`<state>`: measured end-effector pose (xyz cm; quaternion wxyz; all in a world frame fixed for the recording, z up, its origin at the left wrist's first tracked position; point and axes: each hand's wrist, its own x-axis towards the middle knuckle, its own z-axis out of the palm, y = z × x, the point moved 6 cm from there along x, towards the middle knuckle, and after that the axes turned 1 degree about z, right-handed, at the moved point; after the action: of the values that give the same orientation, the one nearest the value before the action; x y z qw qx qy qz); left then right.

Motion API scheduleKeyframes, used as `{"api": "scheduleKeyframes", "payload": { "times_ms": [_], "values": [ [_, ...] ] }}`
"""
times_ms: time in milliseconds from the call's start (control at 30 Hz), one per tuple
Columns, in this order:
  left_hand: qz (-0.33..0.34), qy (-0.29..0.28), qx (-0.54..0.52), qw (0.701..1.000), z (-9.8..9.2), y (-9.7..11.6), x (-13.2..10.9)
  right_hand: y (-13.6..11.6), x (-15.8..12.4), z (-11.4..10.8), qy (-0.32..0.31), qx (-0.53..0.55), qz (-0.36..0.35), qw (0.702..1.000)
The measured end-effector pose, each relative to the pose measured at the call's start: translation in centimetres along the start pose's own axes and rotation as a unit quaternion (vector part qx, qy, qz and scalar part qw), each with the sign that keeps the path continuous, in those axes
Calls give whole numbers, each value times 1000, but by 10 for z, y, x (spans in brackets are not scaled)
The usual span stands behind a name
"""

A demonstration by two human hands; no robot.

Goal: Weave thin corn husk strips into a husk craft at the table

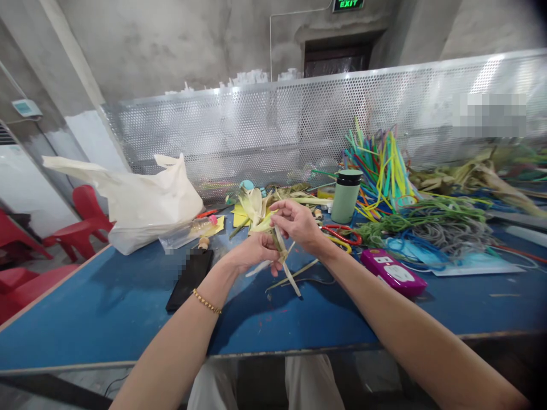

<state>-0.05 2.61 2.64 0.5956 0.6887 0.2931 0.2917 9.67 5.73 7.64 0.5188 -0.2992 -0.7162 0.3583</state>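
Above the blue table, both hands work close together on a small bundle of pale, leafy strips that look like corn husk (291, 278). My left hand (255, 251), with a gold bead bracelet (207, 302) at the wrist, pinches the bundle where the strips cross. From the upper right, my right hand (296, 223) has its thumb and fingers closed on the upper end of a strip. Narrow ends stick out below the fingers. Just behind the hands lies a pile of pale green husks (253, 206). My fingers partly hide the crossing.
A white plastic bag (145, 199) and a black phone (190, 282) are at left. Rightward are a green tumbler (346, 196), red-handled scissors (342, 232), a purple socket block (393, 272), tangled cords (444, 225) and colourful strips (384, 171). A perforated metal screen (239, 131) borders the back.
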Motion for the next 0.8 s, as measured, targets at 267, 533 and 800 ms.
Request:
{"api": "scheduleKeyframes", "payload": {
  "times_ms": [267, 533, 800],
  "values": [
    [88, 129, -73, 985, -26, 5, 6, -10, -3, -55, 225, -254, -34, 940],
    [97, 147, -88, 980, -27, 4, 8, 23, -9, -16, -4, -154, 134, 979],
    [56, 202, -127, 969, -29, -2, 7, 16, -8, -12, 7, -183, 63, 981]
  ]
}}
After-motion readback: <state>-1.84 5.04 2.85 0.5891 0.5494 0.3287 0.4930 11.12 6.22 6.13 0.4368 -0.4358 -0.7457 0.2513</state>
